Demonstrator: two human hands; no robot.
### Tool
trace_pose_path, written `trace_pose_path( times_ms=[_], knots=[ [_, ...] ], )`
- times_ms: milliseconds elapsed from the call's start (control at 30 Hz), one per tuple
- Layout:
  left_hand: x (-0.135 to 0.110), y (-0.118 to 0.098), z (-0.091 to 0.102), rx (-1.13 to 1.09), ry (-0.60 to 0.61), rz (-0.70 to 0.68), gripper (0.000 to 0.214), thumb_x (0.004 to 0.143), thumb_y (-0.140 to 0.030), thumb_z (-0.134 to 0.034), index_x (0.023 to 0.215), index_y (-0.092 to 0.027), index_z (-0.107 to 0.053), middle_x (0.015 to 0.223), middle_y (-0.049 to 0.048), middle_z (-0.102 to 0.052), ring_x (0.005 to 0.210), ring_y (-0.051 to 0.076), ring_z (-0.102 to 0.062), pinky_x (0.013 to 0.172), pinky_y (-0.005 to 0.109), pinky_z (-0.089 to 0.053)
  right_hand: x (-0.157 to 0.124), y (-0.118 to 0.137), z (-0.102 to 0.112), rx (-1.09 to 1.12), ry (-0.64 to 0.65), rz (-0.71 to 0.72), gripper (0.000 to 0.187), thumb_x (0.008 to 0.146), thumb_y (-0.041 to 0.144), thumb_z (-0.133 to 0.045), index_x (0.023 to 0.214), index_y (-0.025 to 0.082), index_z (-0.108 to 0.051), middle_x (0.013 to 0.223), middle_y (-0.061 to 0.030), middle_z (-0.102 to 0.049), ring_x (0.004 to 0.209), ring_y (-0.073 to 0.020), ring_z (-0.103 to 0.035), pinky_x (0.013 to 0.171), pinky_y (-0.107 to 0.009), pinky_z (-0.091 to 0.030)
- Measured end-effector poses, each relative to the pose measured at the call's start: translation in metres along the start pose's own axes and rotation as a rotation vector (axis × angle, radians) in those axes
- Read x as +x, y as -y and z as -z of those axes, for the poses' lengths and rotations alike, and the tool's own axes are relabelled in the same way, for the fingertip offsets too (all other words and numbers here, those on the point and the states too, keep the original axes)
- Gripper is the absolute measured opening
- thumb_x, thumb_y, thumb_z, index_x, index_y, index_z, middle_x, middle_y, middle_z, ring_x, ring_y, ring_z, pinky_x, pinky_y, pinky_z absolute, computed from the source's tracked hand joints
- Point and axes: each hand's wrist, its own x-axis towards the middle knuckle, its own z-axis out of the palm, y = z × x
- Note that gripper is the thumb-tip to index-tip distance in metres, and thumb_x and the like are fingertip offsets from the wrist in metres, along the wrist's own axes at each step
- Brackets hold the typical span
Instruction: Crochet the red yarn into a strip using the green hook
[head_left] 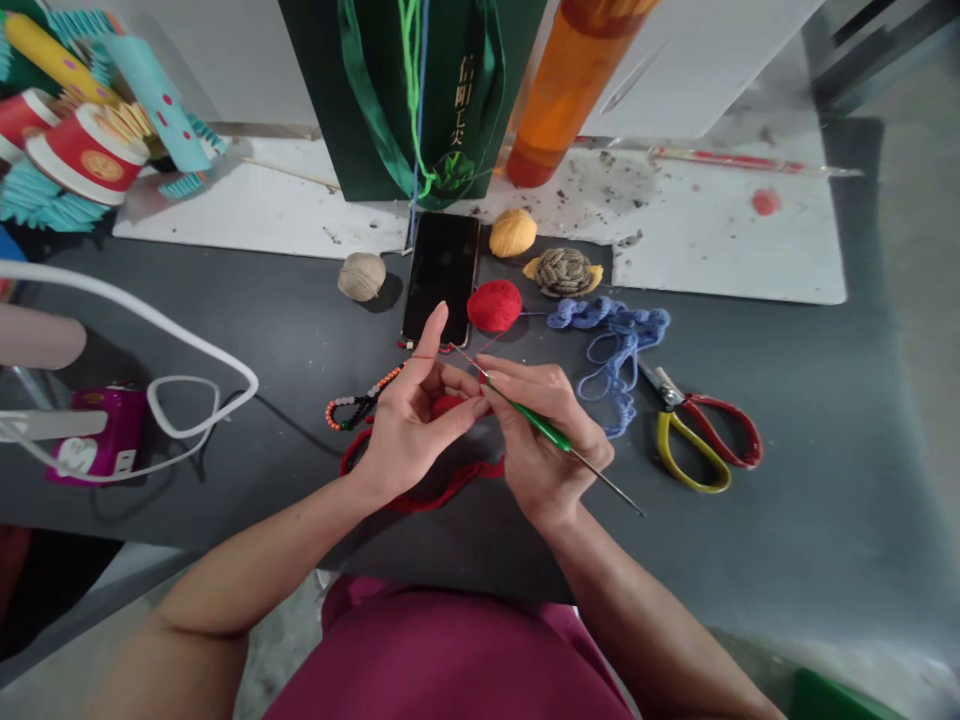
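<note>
The right hand [544,440] grips a green-handled crochet hook [536,420], with the thumb and fingers pressed together around the grip and the steel shaft running out past the hand toward the near edge of the dark grey table [787,520]. The hook's tip meets the red crochet work [448,404] pinched in the left hand [416,425], just above the middle of the table's near edge. The left index finger stands raised, with a fine red thread [469,358] stretched from it across to the hook, while the other fingers curl inward and the thumb presses toward them on the work. A red crocheted chain [442,492] trails below both hands onto the table. Just beyond the hands lies a red yarn ball [494,305], beside a black phone [441,278] lying face up. Toward the far edge sit a ball of tan twine [361,276], a yellow yarn ball [513,232] and a coiled, braided cord piece [562,272]. Blue crochet [611,345] lies just beside the right hand, and scissors with red and yellow handles [697,440] rest further right. A strand of orange, white and black beads [360,400] lies just left of the left hand, near a magenta box [97,435] by the table's left edge.
</note>
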Motion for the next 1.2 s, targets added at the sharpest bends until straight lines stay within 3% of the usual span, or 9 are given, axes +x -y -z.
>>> trace_pose_path(
  times_ms=[200,367,467,600,667,733,900,1000,1200],
  knots=[
    [0.003,0.001,0.003,-0.145,0.056,0.099,0.091,0.082,-0.027,-0.091,0.163,-0.034,-0.048,0.080,-0.0080,-0.067,0.074,0.008,-0.060,0.077,0.022,-0.051,0.003,-0.001,-0.007,0.464,-0.052,-0.432,0.009,0.088,0.032,-0.087,0.092,0.031,-0.079,0.093,0.0045,-0.088,0.087,-0.0180,-0.084,0.082,-0.035,-0.069],
    [0.005,-0.003,0.005,-0.161,0.074,0.158,0.088,0.078,-0.026,-0.093,0.158,-0.034,-0.056,0.080,-0.0076,-0.066,0.075,0.008,-0.060,0.082,0.024,-0.052,0.010,-0.001,-0.004,0.557,0.045,-0.505,0.011,0.091,0.037,-0.084,0.093,0.029,-0.077,0.088,0.0031,-0.087,0.081,-0.0182,-0.083,0.076,-0.034,-0.069],
    [0.004,-0.005,0.004,-0.102,0.047,0.118,0.091,0.079,-0.025,-0.092,0.160,-0.033,-0.053,0.083,-0.0067,-0.067,0.079,0.009,-0.061,0.084,0.025,-0.053,0.011,-0.001,0.002,0.333,0.079,-0.364,0.002,0.095,0.029,-0.078,0.097,0.028,-0.078,0.092,0.0009,-0.086,0.085,-0.0188,-0.083,0.077,-0.035,-0.068],
    [0.000,-0.006,0.000,0.047,-0.015,0.005,0.092,0.083,-0.020,-0.088,0.164,-0.033,-0.046,0.084,-0.0046,-0.069,0.082,0.012,-0.064,0.085,0.027,-0.055,0.005,-0.002,0.005,-0.035,0.044,0.040,0.023,0.092,0.013,-0.076,0.105,0.032,-0.080,0.104,-0.0009,-0.088,0.090,-0.0223,-0.083,0.078,-0.041,-0.067],
    [-0.002,-0.005,-0.002,0.061,-0.021,-0.017,0.091,0.083,-0.020,-0.088,0.163,-0.033,-0.048,0.085,-0.0040,-0.070,0.083,0.013,-0.065,0.086,0.028,-0.055,0.000,-0.003,0.003,-0.091,0.044,0.097,0.031,0.091,0.011,-0.077,0.110,0.035,-0.079,0.113,-0.0007,-0.088,0.096,-0.0241,-0.083,0.078,-0.042,-0.067],
    [-0.002,-0.003,-0.002,0.017,-0.008,-0.008,0.086,0.083,-0.022,-0.088,0.161,-0.033,-0.052,0.084,-0.0045,-0.069,0.082,0.012,-0.064,0.087,0.027,-0.055,-0.004,-0.002,0.000,-0.042,0.010,0.021,0.030,0.092,0.012,-0.077,0.109,0.036,-0.079,0.113,0.0006,-0.087,0.100,-0.0242,-0.083,0.080,-0.042,-0.068],
    [0.003,-0.003,0.000,-0.166,0.072,0.116,0.068,0.080,-0.026,-0.091,0.144,-0.032,-0.069,0.076,-0.0071,-0.062,0.073,0.008,-0.057,0.081,0.024,-0.052,-0.002,0.001,-0.008,0.332,-0.047,-0.321,0.005,0.094,0.031,-0.079,0.097,0.031,-0.075,0.099,0.0017,-0.088,0.094,-0.0209,-0.084,0.084,-0.040,-0.069],
    [0.005,-0.006,0.002,-0.197,0.097,0.145,0.057,0.080,-0.027,-0.091,0.135,-0.031,-0.076,0.074,-0.0067,-0.061,0.072,0.009,-0.056,0.082,0.025,-0.051,0.004,0.002,-0.008,0.492,-0.034,-0.484,0.016,0.091,0.040,-0.082,0.093,0.030,-0.070,0.094,0.0031,-0.087,0.090,-0.0196,-0.084,0.087,-0.040,-0.069],
    [0.008,-0.010,0.006,-0.131,0.044,0.130,0.061,0.077,-0.026,-0.091,0.136,-0.033,-0.076,0.086,-0.0044,-0.068,0.085,0.011,-0.062,0.089,0.028,-0.051,0.016,-0.002,0.002,0.540,0.028,-0.559,0.022,0.089,0.045,-0.083,0.092,0.028,-0.071,0.083,0.0021,-0.085,0.084,-0.0211,-0.084,0.085,-0.039,-0.069]
  ],
)
